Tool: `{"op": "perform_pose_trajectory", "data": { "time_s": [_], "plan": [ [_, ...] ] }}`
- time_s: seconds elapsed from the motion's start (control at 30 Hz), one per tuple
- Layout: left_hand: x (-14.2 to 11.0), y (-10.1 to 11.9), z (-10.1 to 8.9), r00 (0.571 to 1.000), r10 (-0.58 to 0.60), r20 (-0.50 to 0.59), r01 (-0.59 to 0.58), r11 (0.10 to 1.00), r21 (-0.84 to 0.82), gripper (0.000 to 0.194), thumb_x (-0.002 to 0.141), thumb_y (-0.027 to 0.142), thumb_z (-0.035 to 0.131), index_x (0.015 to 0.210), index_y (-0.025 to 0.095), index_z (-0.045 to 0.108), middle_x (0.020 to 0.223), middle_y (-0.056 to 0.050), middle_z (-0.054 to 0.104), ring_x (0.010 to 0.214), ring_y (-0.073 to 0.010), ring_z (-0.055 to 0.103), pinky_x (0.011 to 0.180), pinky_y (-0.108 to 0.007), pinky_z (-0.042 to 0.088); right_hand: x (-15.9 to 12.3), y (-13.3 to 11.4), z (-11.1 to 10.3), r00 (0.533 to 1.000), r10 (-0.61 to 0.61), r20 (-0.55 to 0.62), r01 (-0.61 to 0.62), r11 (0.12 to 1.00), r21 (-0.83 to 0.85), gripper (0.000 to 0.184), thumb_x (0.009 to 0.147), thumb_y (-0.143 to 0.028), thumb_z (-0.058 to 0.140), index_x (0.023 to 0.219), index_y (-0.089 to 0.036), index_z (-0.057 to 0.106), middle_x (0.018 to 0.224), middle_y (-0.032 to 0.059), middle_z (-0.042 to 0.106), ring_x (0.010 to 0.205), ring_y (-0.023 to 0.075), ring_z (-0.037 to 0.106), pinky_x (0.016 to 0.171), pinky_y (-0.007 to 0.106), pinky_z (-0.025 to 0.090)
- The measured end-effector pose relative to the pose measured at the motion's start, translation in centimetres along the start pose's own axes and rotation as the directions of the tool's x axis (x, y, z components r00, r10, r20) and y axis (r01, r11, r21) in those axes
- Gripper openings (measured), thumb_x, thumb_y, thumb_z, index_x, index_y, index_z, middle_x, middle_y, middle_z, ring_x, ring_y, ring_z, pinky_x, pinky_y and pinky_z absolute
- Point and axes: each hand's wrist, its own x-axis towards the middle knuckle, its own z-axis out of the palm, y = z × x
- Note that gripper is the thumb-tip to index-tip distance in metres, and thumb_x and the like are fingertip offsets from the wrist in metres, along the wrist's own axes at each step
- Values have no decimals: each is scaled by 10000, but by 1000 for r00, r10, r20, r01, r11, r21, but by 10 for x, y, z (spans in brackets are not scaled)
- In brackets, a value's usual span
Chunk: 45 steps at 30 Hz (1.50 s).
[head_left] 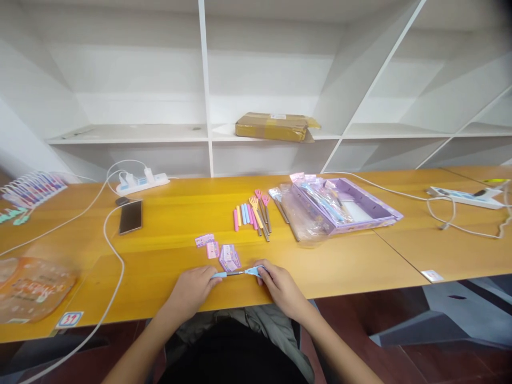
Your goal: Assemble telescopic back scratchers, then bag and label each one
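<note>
A light-blue telescopic back scratcher (236, 273) spans the space between my hands over the table's front edge. My left hand (194, 288) is closed on its blue handle, and my right hand (280, 285) grips the blue claw end, with the metal rod showing between. Just behind lie small purple printed cards (229, 258), some stacked, and a pink card (212, 249). Farther back is a row of coloured handle sleeves (245, 214) in pink, yellow, blue and purple. Beside them rest back scratchers with metal rods and pink or yellow claws (255, 204).
A purple box (384, 216) holding wrapped items stands right of centre, with clear plastic bags (308, 221) against it. At left are a phone (130, 217), a power strip (143, 183), loose cables and an orange packet (34, 288). A cardboard box (274, 127) sits on the shelf.
</note>
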Motion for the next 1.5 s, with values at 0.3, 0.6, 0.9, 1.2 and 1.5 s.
{"op": "perform_pose_trajectory", "data": {
  "time_s": [0.3,0.6,0.9,1.2,1.5],
  "plan": [
    [-8,-29,-18,995,-12,-104,29,985,170,352,1124,363,409,1019,218,713,997,-75,746,942,-259,647,858,-366,493,-3,23,-42,977,6,-212,-33,992,-121,409,1124,-513,370,944,-240,615,826,33,697,773,211,666,742,316,482],
    [-69,-147,-92,977,-34,-210,48,997,60,422,1075,527,445,1016,261,768,950,-52,758,907,-261,641,832,-359,505,-64,127,-187,724,37,-688,-241,949,-204,608,962,-796,464,980,-230,687,738,41,669,570,188,564,606,334,483],
    [-61,-135,-49,958,-201,-203,179,976,-120,519,1032,672,465,983,243,753,978,-53,766,949,-247,678,875,-347,542,-65,150,-174,744,233,-626,-411,899,-154,679,923,-837,471,941,-199,702,682,49,678,570,205,599,548,316,456],
    [-61,-121,-68,972,-154,-180,132,983,-127,499,1048,624,463,953,241,768,962,-53,778,931,-234,702,875,-336,561,-56,129,-175,676,206,-708,-364,928,-77,622,928,-814,484,827,-218,630,628,24,608,563,189,570,572,328,449],
    [-27,-92,-111,911,-61,-407,105,991,88,536,1097,566,368,1133,218,774,947,-83,743,916,-271,645,847,-388,515,12,88,-172,97,248,-964,76,964,256,235,947,-476,535,1025,-277,437,813,-17,448,577,146,422,507,305,348]
  ]
}}
